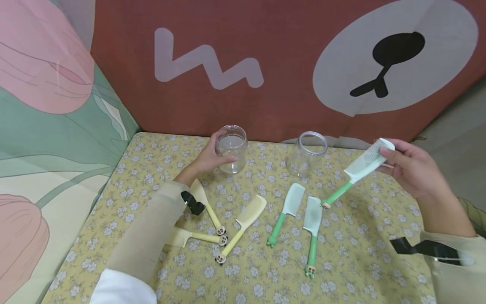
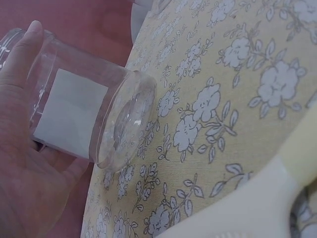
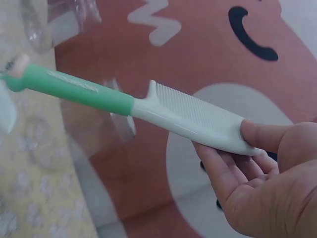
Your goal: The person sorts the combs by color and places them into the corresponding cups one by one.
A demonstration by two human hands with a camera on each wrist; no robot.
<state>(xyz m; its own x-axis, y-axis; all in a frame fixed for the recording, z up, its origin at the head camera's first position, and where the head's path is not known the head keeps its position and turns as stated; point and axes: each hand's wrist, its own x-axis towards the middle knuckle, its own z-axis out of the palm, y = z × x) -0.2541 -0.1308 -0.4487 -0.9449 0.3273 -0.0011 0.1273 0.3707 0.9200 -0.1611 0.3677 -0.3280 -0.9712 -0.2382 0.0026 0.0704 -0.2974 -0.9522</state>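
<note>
My right hand (image 1: 415, 166) pinches a pale green comb (image 1: 367, 162) by the toothed end, its green handle slanting down to the left. In the right wrist view the thumb lies on top of that comb (image 3: 198, 119) and the fingers beneath it. At the back, my left hand (image 1: 209, 156) grips a clear jar (image 1: 232, 150) round its side. A white label (image 2: 72, 111) shows on this jar in the left wrist view. Another clear jar (image 1: 306, 156) stands to its right, untouched, near the raised comb.
Two green combs, one (image 1: 292, 200) beside the other (image 1: 313, 217), lie mid-table. Three yellow combs lie to the left: one (image 1: 250, 211), a second (image 1: 201, 194) and a third (image 1: 180, 236) partly behind my left sleeve. A patterned wall (image 1: 284, 114) rises behind the flowered tablecloth (image 1: 262, 270).
</note>
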